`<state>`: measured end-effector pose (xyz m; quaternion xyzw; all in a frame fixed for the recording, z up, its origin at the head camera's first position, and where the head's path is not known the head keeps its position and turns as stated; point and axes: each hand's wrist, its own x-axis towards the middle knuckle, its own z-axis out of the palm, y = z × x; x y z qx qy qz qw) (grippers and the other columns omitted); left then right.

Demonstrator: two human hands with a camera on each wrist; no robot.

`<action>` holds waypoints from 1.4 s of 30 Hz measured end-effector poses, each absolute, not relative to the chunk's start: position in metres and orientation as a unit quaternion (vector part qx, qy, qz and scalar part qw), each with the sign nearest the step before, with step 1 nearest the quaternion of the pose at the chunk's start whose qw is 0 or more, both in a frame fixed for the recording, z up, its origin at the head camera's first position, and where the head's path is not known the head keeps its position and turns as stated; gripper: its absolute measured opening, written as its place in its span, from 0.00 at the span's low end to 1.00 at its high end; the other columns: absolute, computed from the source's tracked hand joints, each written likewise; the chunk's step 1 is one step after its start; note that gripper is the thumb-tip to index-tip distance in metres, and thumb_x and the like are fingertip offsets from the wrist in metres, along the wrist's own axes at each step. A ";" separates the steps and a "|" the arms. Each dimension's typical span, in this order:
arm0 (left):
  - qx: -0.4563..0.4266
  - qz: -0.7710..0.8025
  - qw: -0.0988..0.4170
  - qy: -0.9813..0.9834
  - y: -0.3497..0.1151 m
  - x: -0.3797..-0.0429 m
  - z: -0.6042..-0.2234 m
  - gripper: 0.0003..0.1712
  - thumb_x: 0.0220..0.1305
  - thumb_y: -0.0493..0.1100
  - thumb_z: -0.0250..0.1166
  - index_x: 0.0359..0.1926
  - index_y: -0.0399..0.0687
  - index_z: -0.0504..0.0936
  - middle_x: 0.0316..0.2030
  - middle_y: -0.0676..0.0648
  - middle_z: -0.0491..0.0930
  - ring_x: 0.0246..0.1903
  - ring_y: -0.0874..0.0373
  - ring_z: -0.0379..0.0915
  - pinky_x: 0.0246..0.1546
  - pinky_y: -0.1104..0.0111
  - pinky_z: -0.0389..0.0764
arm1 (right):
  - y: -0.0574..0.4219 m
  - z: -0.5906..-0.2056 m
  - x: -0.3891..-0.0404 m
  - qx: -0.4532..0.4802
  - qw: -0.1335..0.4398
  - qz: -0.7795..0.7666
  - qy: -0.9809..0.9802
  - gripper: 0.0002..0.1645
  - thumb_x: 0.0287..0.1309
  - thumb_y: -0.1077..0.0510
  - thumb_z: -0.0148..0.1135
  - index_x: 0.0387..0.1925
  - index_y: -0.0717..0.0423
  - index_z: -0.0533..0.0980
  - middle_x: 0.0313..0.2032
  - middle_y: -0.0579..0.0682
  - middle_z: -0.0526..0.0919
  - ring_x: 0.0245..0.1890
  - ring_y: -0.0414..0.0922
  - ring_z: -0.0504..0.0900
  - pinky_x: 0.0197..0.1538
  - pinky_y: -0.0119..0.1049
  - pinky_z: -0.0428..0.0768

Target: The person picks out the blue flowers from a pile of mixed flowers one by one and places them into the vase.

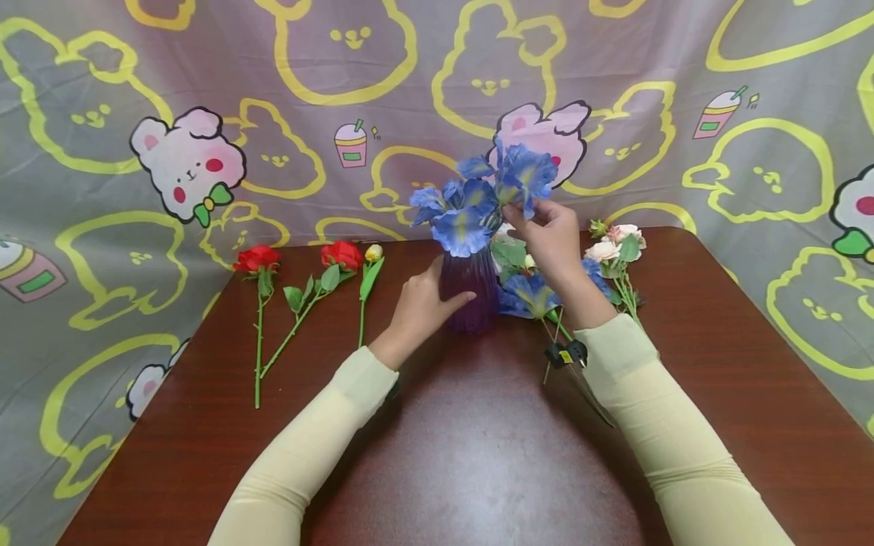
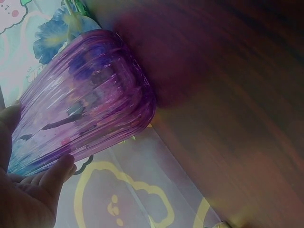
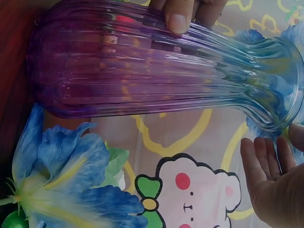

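Note:
A ribbed glass vase [image 1: 471, 303], purple below and bluish toward its flared mouth, stands upright on the table. My left hand [image 1: 419, 303] grips its side, thumb across the front. In the right wrist view, left fingertips [image 3: 178, 21] lie on the glass. Artificial blue flowers [image 1: 460, 220] with yellow-streaked petals spread over the mouth. My right hand [image 1: 553, 243] pinches a blue flower [image 1: 526, 178] just under its bloom, beside the rim. In the left wrist view, a dark stem [image 2: 64, 122] shows through the glass.
On the brown table [image 1: 437, 455], two red roses [image 1: 258, 259] and a yellow-white tulip [image 1: 372, 254] lie left of the vase. More blue flowers [image 1: 529, 296] and pale pink flowers [image 1: 617, 244] lie to the right, near a small black object [image 1: 565, 354]. A cartoon-printed cloth [image 1: 410, 83] hangs behind.

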<state>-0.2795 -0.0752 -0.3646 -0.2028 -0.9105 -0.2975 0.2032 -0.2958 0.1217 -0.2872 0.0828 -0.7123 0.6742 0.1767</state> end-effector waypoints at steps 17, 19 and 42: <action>-0.201 -0.286 0.205 -0.914 -0.076 -0.280 -0.364 0.43 0.45 0.61 0.65 0.56 0.41 0.64 0.37 0.40 0.78 0.35 0.49 0.76 0.38 0.61 0.75 | 0.139 -0.288 -0.289 0.066 0.132 0.623 -0.768 0.23 0.45 0.44 0.64 0.35 0.59 0.77 0.32 0.54 0.80 0.27 0.44 0.81 0.29 0.33 0.78; -0.203 -0.284 0.206 -0.914 -0.076 -0.280 -0.364 0.43 0.45 0.61 0.65 0.56 0.40 0.64 0.37 0.40 0.78 0.34 0.48 0.76 0.37 0.61 0.76 | 0.141 -0.289 -0.287 0.065 0.119 0.611 -0.780 0.23 0.45 0.43 0.64 0.35 0.59 0.77 0.33 0.53 0.80 0.28 0.44 0.81 0.32 0.34 0.78; -0.209 -0.295 0.214 -0.907 -0.077 -0.280 -0.367 0.40 0.45 0.62 0.64 0.53 0.43 0.65 0.33 0.42 0.78 0.33 0.50 0.76 0.36 0.61 0.76 | 0.175 -0.316 -0.272 0.108 -0.020 0.477 -0.872 0.20 0.49 0.46 0.62 0.38 0.56 0.79 0.35 0.55 0.81 0.35 0.52 0.79 0.37 0.45 0.76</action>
